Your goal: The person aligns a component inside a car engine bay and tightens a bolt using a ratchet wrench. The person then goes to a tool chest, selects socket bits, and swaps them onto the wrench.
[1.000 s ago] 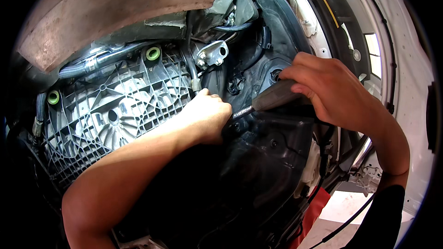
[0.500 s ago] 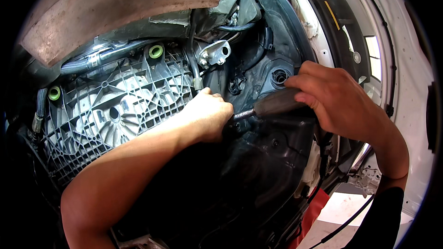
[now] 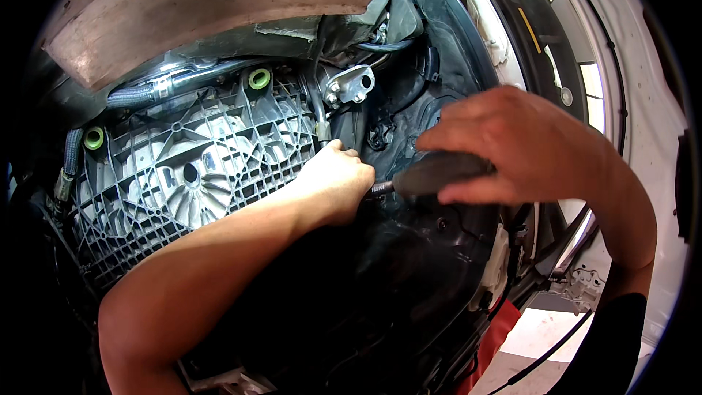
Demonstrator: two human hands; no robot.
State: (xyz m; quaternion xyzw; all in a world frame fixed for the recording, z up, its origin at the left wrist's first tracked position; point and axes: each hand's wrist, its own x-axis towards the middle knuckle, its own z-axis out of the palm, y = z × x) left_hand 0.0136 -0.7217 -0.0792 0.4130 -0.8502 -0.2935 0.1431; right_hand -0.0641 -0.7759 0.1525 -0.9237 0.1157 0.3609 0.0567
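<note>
Shifted slightly leftward since earlier frame: right hand point(image 3: 523, 146), closed around dark screwdriver handle point(image 3: 439, 173), shaft meeting left hand point(image 3: 338, 179). Left hand curled at shaft tip beside ribbed grey housing point(image 3: 183, 168); grip contents hidden. Fastener not visible; work judged mid-way, tool engaged, removal or tightening unconfirmed.

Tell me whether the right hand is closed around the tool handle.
Closed: the right hand wraps its fingers over the dark screwdriver handle; the shaft runs toward the left hand.

We see a dark-handled screwdriver point(image 3: 431, 174) lying nearly level (handle wrapped in our right hand point(image 3: 512, 148)), its metal shaft meeting our left hand point(image 3: 338, 179).
</note>
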